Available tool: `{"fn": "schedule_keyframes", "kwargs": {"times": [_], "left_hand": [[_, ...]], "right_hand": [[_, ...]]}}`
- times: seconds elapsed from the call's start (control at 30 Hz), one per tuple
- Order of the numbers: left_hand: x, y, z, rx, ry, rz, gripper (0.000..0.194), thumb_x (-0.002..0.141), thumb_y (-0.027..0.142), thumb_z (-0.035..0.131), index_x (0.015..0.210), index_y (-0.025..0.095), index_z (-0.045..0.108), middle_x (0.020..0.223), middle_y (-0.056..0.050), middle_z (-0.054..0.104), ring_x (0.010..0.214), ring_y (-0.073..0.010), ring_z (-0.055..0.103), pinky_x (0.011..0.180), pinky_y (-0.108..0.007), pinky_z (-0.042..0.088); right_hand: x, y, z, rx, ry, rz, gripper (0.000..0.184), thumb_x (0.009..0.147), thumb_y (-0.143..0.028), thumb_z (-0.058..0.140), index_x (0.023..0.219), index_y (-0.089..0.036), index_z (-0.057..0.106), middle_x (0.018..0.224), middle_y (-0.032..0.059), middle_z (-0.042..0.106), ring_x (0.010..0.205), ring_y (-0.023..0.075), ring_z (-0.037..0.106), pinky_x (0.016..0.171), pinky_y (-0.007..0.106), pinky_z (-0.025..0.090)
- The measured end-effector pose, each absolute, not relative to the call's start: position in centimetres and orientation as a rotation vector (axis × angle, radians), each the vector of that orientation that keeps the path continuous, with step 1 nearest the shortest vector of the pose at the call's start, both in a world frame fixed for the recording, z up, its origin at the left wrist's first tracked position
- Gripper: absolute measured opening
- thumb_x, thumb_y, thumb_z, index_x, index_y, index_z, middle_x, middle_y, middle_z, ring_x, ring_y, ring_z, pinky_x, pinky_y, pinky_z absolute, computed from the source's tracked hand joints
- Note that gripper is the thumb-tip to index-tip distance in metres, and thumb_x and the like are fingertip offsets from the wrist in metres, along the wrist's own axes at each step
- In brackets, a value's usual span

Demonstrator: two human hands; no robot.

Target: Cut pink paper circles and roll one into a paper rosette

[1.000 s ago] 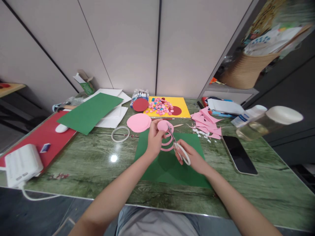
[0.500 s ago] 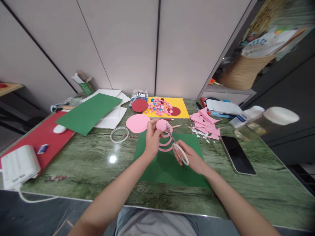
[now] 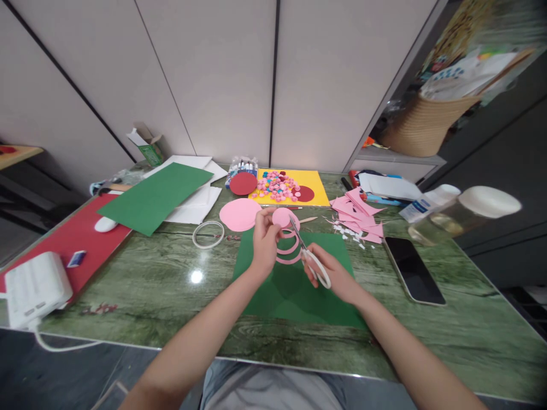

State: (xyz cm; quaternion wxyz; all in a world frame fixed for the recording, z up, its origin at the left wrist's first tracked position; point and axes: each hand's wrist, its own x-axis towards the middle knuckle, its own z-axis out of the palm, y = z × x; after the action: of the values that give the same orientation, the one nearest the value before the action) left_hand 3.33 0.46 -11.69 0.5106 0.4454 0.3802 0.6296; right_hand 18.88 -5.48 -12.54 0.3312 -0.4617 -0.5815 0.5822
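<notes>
Pinched in my left hand (image 3: 265,242) is a round piece of pink paper (image 3: 281,217), held above a green sheet (image 3: 294,296). My right hand (image 3: 327,270) grips white-handled scissors (image 3: 315,265), fingers wrapped round the handles. Their blades point up and left and reach the right side of the pink paper. Below the paper hang curved pink strips (image 3: 289,249), which look like cut rings; where they join the paper is hidden. Larger pink circles (image 3: 239,214) lie just left of my left hand.
Behind lie a yellow sheet (image 3: 318,182) with many small coloured pieces (image 3: 277,185) and a red circle (image 3: 243,183). Pink scraps (image 3: 359,213), a phone (image 3: 414,270) and a clear bottle (image 3: 461,213) are to the right. A white ring (image 3: 208,234) and green paper (image 3: 156,196) are at left.
Almost nothing differs. The whole view has shifted very slightly; both hands, the scissors and the pink paper keep nearly the same pose.
</notes>
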Motion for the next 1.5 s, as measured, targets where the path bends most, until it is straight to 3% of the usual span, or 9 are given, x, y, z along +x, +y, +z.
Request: {"fn": "schedule_keyframes", "kwargs": {"times": [0.73, 1.03, 1.5], "left_hand": [[3.06, 0.66, -11.41, 1.083, 0.945, 1.528, 0.032, 0.070, 0.008, 0.045, 0.099, 0.020, 0.049, 0.068, 0.004, 0.044, 0.051, -0.0065, 0.043, 0.047, -0.019, 0.032], [3.08, 0.87, -11.68, 1.100, 0.958, 1.572, 0.024, 0.075, 0.014, 0.047, 0.098, 0.021, 0.050, 0.070, 0.004, 0.042, 0.052, -0.0058, 0.044, 0.048, -0.019, 0.035], [3.27, 0.74, -11.70, 1.118, 0.952, 1.517, 0.019, 0.076, 0.015, 0.049, 0.093, 0.019, 0.056, 0.067, 0.003, 0.043, 0.053, -0.0068, 0.042, 0.051, -0.020, 0.037]], "right_hand": [[18.87, -5.43, -12.33, -1.225, -1.525, 1.518, 0.023, 0.088, -0.043, 0.042, 0.080, -0.022, 0.040, 0.059, -0.0062, 0.049, 0.044, 0.0081, 0.043, 0.045, 0.021, 0.032], [18.94, -5.39, -12.41, -1.207, -1.549, 1.523, 0.020, 0.089, -0.040, 0.041, 0.080, -0.022, 0.040, 0.058, -0.0064, 0.048, 0.045, 0.0076, 0.043, 0.044, 0.020, 0.032], [19.02, -5.40, -12.42, -1.216, -1.515, 1.500, 0.028, 0.087, -0.048, 0.041, 0.078, -0.021, 0.039, 0.059, -0.0060, 0.048, 0.046, 0.0082, 0.045, 0.047, 0.022, 0.033]]}}
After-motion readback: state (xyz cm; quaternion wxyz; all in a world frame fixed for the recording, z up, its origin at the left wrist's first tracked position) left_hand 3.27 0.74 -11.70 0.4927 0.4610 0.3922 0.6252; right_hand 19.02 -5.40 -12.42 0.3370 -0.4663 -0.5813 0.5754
